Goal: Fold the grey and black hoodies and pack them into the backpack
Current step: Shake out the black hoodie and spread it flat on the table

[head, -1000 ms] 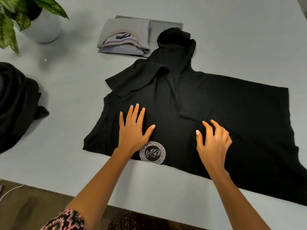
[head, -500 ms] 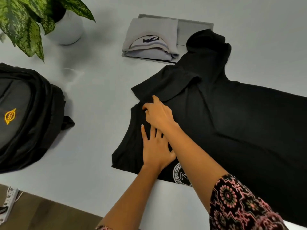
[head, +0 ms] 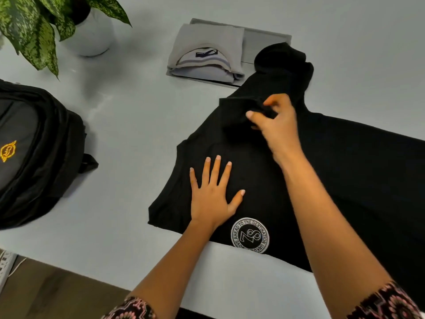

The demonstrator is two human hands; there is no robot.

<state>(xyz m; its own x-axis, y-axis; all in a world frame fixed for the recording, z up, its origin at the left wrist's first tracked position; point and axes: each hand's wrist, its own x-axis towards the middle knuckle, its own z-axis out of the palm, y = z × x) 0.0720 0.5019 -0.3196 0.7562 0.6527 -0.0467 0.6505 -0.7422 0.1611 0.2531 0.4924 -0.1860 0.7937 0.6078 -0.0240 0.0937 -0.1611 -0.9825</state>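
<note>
The black hoodie lies spread on the pale table, with a round white emblem near its front hem and its hood toward the back. My left hand presses flat on the hoodie's left part, fingers straight. My right hand pinches the folded left sleeve of the hoodie near the shoulder and lifts it slightly. The grey hoodie sits folded at the back of the table. The black backpack with a yellow logo lies at the left edge.
A potted plant in a white pot stands at the back left. A grey flat board lies under the grey hoodie. The table's front edge runs below my forearms, with floor and a cable at the lower left.
My right hand has moved up and right along the hoodie and taken hold of the folded sleeve. The left hand stays flat on the fabric. The view has shifted left.
</note>
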